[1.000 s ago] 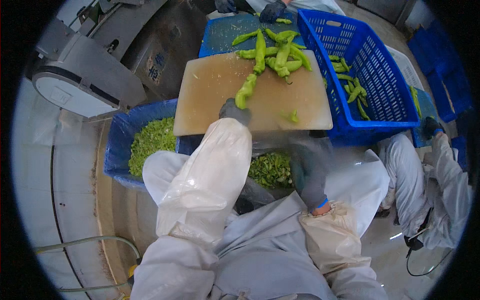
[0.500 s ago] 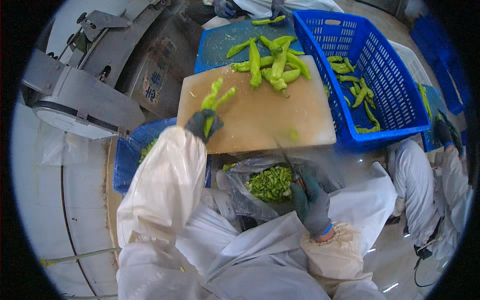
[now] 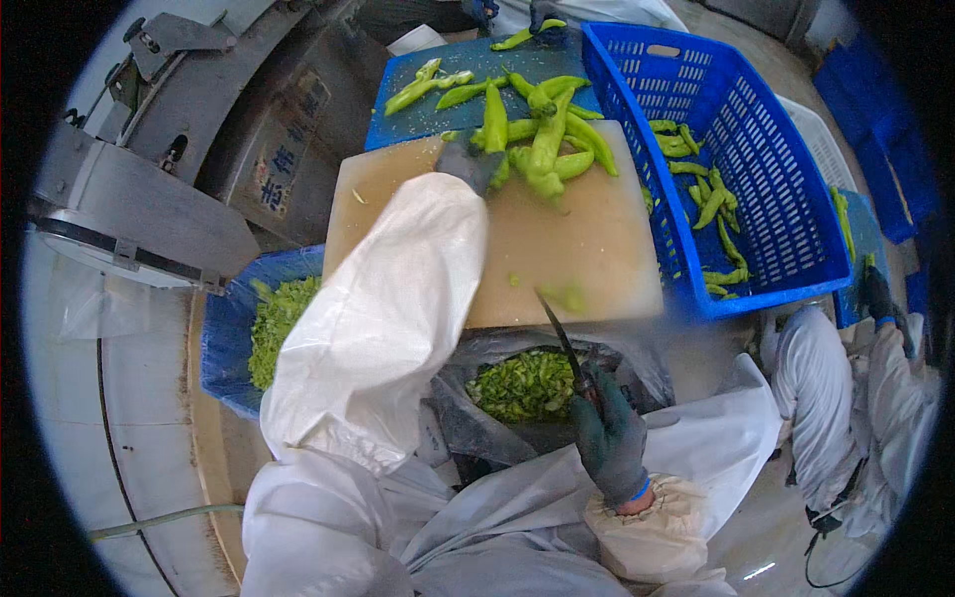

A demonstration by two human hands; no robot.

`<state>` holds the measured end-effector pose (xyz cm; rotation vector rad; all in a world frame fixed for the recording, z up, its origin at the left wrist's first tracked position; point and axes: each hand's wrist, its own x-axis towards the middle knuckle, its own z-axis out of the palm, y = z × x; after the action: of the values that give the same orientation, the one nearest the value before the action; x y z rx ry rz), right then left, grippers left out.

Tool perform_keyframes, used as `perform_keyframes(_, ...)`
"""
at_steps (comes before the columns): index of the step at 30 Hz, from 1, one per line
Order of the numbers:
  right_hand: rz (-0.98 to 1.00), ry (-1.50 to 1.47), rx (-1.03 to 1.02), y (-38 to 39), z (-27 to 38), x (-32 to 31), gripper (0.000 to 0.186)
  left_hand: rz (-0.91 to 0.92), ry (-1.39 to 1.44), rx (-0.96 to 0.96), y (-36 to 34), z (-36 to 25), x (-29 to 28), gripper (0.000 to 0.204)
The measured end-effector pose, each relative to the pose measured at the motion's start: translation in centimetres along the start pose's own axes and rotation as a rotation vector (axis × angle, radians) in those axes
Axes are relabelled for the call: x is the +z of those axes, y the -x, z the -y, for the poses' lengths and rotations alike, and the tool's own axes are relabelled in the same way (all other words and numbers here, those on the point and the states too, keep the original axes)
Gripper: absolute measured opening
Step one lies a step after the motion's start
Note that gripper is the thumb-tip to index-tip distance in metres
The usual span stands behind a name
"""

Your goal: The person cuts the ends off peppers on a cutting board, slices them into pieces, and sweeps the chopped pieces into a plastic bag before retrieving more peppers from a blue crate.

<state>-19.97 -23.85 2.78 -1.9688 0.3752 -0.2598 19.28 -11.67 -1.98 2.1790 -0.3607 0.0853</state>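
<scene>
My gloved left hand (image 3: 470, 164) reaches across a white cutting board (image 3: 398, 179), closed at the lower end of a long green pepper (image 3: 495, 119); the sleeve and glove partly hide its fingers. Beside it lies a pile of green peppers (image 3: 545, 149). My gloved right hand (image 3: 609, 433) grips a knife (image 3: 565, 343) by its handle, blade pointing up toward the board's near edge. Under the blade, a plastic-lined container (image 3: 463, 433) holds chopped green pieces (image 3: 525, 386). A split green pepper (image 3: 426, 88) rests on the blue board (image 3: 398, 119) beyond.
At right stands a blue perforated crate (image 3: 696, 269) with several peppers inside. A blue bin (image 3: 224, 358) of green scraps sits at left beside a metal machine (image 3: 149, 214). Across the blue board, another person's gloved hand (image 3: 545, 14) is near a pepper; another person works at far right.
My left hand has let go of the split pepper, now on the blue board, and moved right to the pile. My right hand still holds the knife beside the board.
</scene>
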Motion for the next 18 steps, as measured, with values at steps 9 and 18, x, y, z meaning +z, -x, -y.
perform_keyframes(9,-0.041,0.053,-0.018,-0.3,-1.0,-0.1,0.037,0.091,-0.220,-0.186,5.2,-3.0,0.7,0.069)
perform_keyframes(18,-0.242,0.214,-0.077,-1.1,-1.2,-0.5,0.038,0.142,-0.444,-0.160,15.4,-6.3,-2.6,0.049)
